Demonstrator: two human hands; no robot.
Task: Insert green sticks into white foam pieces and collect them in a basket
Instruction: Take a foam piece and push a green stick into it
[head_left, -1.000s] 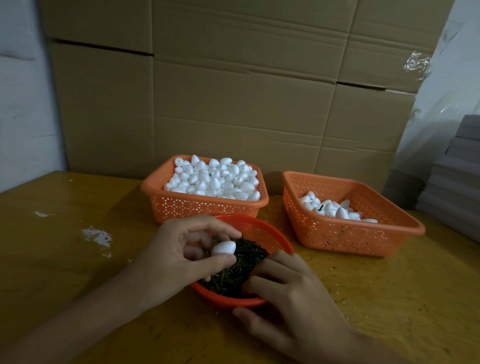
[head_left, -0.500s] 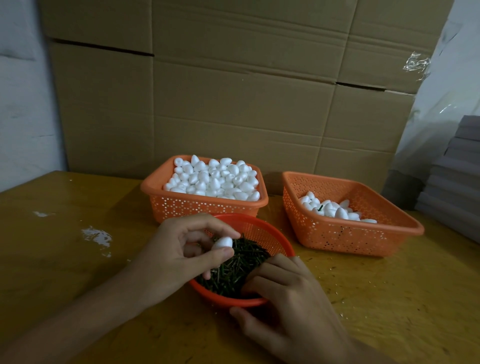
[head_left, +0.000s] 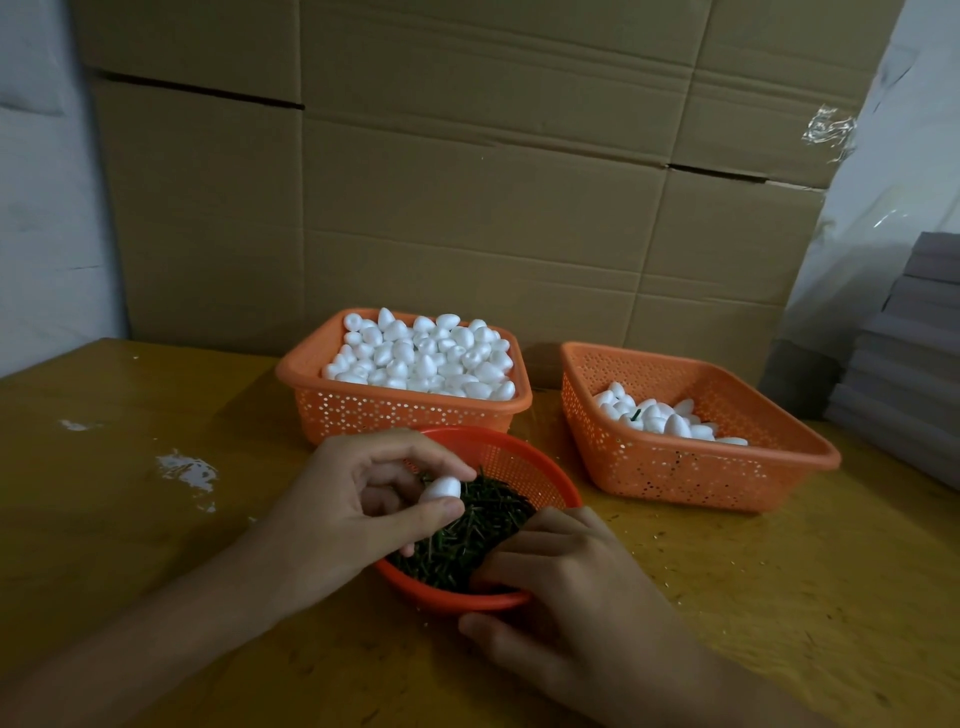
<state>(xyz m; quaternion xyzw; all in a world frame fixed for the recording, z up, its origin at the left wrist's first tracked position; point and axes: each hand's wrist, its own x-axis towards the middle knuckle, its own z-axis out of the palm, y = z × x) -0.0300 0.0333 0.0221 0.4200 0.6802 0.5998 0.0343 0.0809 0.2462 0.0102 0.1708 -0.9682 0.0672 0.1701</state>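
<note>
Well, the table (head_left: 104, 519) is backed by a wall of cardboard boxes (head_left: 467, 208). Taking the red bowl (head_left: 524, 457) as the middle of the clock, a full basket (head_left: 405, 410) stands just behind it at twelve, heaped with white foam pieces (head_left: 421, 358). A second basket (head_left: 701, 467) sits at two, apart from the bowl, with only a small cluster of pieces on its floor; one of them shows a green stub (head_left: 635, 414). Grey sheets (head_left: 904, 364) are stacked at three, at the table's edge, and white paint marks (head_left: 187, 470) lie at nine.

The bowl holds a loose pile of green sticks (head_left: 483, 525). Both hands block part of it: one covers its nine o'clock side, the other its near rim.

The left hand (head_left: 343, 514) comes in from eight o'clock and hovers over the sticks. Its thumb and forefinger pinch one foam piece (head_left: 441, 488), with the other fingers curled beneath.

The right hand (head_left: 571, 587) reaches in from five o'clock. Its fingers curl over the rim with the tips down among the sticks, and its thumb lies on the table outside the bowl at six. I cannot tell whether those fingertips have caught a stick.
</note>
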